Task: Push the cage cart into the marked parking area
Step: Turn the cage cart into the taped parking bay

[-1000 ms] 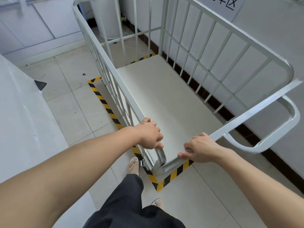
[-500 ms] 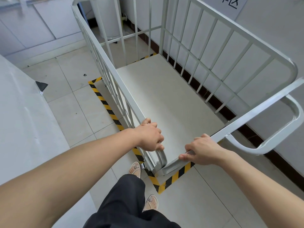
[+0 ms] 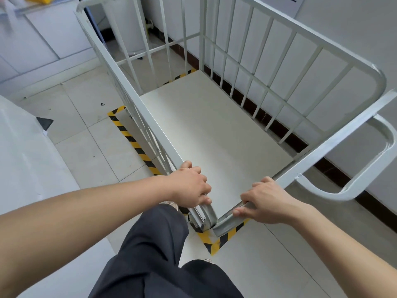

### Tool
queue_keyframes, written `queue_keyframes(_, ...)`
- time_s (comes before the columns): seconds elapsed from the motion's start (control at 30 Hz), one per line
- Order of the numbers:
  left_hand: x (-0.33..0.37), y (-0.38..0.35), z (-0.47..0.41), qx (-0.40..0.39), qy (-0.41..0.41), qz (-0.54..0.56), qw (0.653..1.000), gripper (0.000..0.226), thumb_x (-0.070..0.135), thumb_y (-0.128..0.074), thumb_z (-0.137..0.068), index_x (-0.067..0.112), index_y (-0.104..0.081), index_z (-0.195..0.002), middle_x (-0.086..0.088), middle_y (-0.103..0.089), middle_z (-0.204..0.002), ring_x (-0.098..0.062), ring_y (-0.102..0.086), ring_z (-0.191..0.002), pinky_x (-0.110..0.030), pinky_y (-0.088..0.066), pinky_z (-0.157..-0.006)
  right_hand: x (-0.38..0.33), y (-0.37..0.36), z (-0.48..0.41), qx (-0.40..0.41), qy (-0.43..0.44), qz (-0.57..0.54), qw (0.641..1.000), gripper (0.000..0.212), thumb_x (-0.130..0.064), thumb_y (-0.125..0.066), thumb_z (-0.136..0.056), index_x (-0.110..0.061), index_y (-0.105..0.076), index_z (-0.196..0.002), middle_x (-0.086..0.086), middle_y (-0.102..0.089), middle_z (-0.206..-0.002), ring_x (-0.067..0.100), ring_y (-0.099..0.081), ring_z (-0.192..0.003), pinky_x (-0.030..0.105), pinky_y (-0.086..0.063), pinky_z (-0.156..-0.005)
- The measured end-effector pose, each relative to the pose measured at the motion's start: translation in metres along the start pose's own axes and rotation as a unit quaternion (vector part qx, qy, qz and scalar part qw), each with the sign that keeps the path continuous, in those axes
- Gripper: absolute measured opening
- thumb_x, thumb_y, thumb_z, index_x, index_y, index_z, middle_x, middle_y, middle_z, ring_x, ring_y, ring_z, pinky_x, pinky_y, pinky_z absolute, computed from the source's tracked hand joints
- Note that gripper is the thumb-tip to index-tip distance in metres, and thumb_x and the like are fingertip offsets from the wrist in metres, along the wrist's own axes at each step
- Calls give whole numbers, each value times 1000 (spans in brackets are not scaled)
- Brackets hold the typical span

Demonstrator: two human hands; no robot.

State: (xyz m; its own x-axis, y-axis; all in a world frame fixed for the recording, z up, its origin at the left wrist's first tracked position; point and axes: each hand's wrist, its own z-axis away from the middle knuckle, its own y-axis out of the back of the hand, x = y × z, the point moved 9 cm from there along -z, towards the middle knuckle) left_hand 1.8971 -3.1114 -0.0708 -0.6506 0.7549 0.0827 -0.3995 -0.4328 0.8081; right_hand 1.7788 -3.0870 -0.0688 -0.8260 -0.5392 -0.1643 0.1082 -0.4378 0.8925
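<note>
The white cage cart (image 3: 214,130) fills the middle of the head view, its barred sides up and its flat deck bare. It stands inside the yellow-and-black striped floor marking (image 3: 133,143), whose tape shows along the cart's left side and around the near corner. My left hand (image 3: 189,187) grips the top rail of the left side near the corner. My right hand (image 3: 264,203) holds the near rail just right of that corner. A curved handle (image 3: 369,168) sticks out at the right end.
A white wall with a dark skirting (image 3: 335,168) runs close along the cart's right side. White cabinets (image 3: 43,39) stand at the back left. A pale surface (image 3: 25,158) lies at the left. My dark trouser leg (image 3: 154,244) is below the hands.
The cart has crept a little farther from me along the wall. My leg has stepped forward and now hides the foot seen earlier. Both hands keep the same grip.
</note>
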Motion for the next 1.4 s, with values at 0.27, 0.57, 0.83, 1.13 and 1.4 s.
queue_keyframes(0.27, 0, 5, 2, 12, -12, 12, 1000, 45, 49, -28, -98, 20, -60, -109, -2, -56, -103, -23, -43, -106, -44, -23, -99, -1, 4, -1, 7, 0, 9, 1000, 76, -92, 12, -55, -31, -34, -61, -14, -42, -63, 12, -44, -79, 30, -27, -85)
queue_keyframes(0.57, -5, 8, -2, 14, -12, 14, 1000, 46, 50, -27, -99, 20, -60, -112, -3, -58, -112, -25, -43, -110, -46, -24, -101, 9, 4, -7, 16, -8, -10, 1000, 84, -93, 19, -47, -30, -35, -62, -12, -52, -71, 12, -49, -83, 30, -28, -86)
queue_keyframes(0.83, -10, 7, -2, 51, -22, 8, 998, 47, 49, -26, -99, 17, -59, -109, -3, -57, -102, -24, -44, -103, -44, -25, -99, 7, 7, -9, 37, -4, -14, 999, 81, -91, 15, -53, -29, -37, -63, -12, -52, -70, 12, -51, -86, 31, -29, -87)
queue_keyframes(1.13, -11, 8, 1, 69, -27, 25, 997, 47, 49, -26, -99, 17, -60, -107, -4, -59, -103, -24, -45, -104, -43, -25, -100, 8, 10, -10, 31, -17, -14, 999, 97, -91, 16, -53, -26, -53, -78, -10, -61, -78, 12, -52, -88, 31, -30, -91)
queue_keyframes(1.4, -14, 10, 0, 69, -23, 31, 997, 46, 50, -28, -98, 19, -61, -104, -2, -59, -104, -23, -44, -106, -43, -23, -102, 7, 10, -13, -6, -22, -12, 1000, 94, -91, 16, -51, -29, -50, -78, -16, -46, -67, 9, -42, -81, 30, -27, -90)
